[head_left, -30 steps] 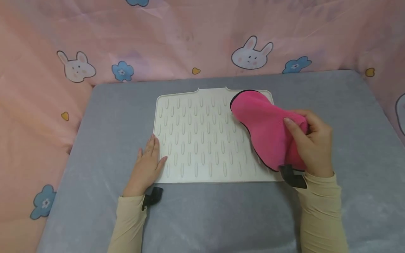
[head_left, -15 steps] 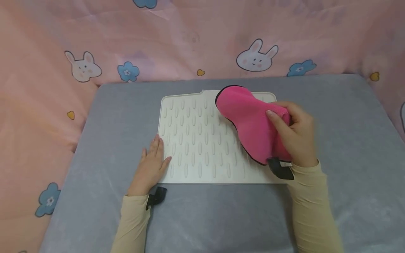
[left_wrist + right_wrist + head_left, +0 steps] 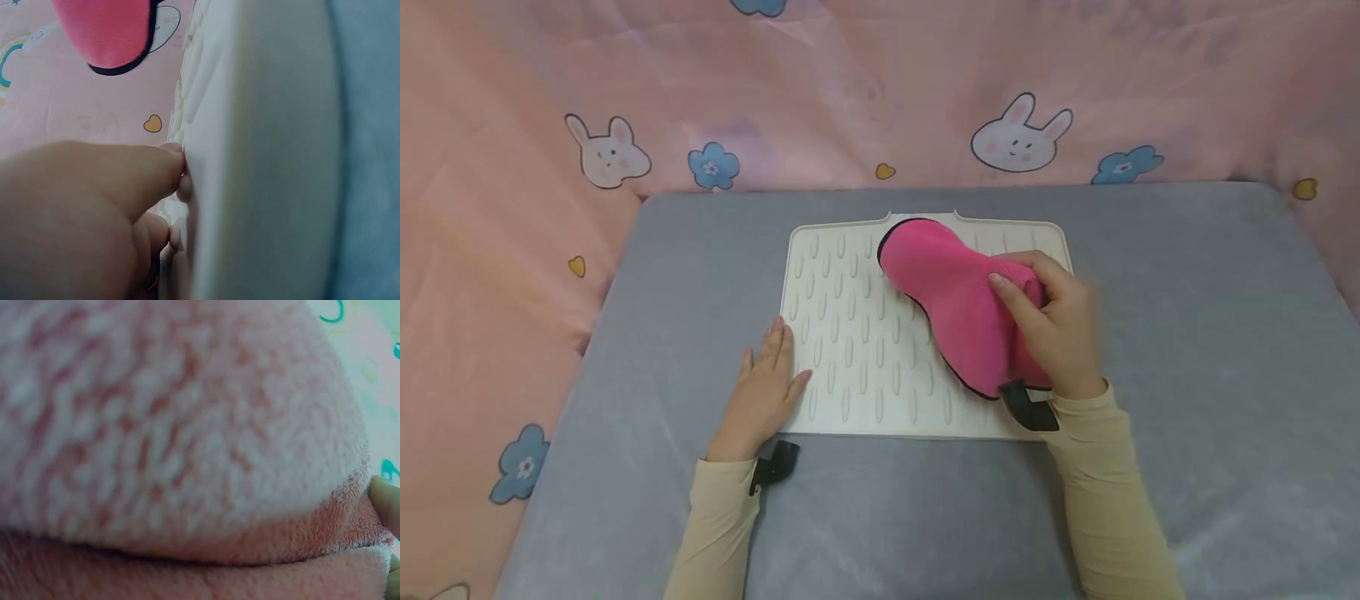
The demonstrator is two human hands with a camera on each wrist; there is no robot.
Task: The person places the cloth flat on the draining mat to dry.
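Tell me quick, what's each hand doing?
Left hand: open, touching the white, ridged, rectangular mat.
Right hand: closed, holding the pink, black-edged, peanut-shaped fuzzy cloth.

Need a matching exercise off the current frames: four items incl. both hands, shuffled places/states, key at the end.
1. pink cloth
2. white ridged mat
3. left hand
4. right hand

A. fingers straight, touching the mat's left edge
B. edged in black, held above part of the mat
C. thumb and fingers pinching the cloth
D. lying on the grey table cover

Pairs: 1-B, 2-D, 3-A, 4-C
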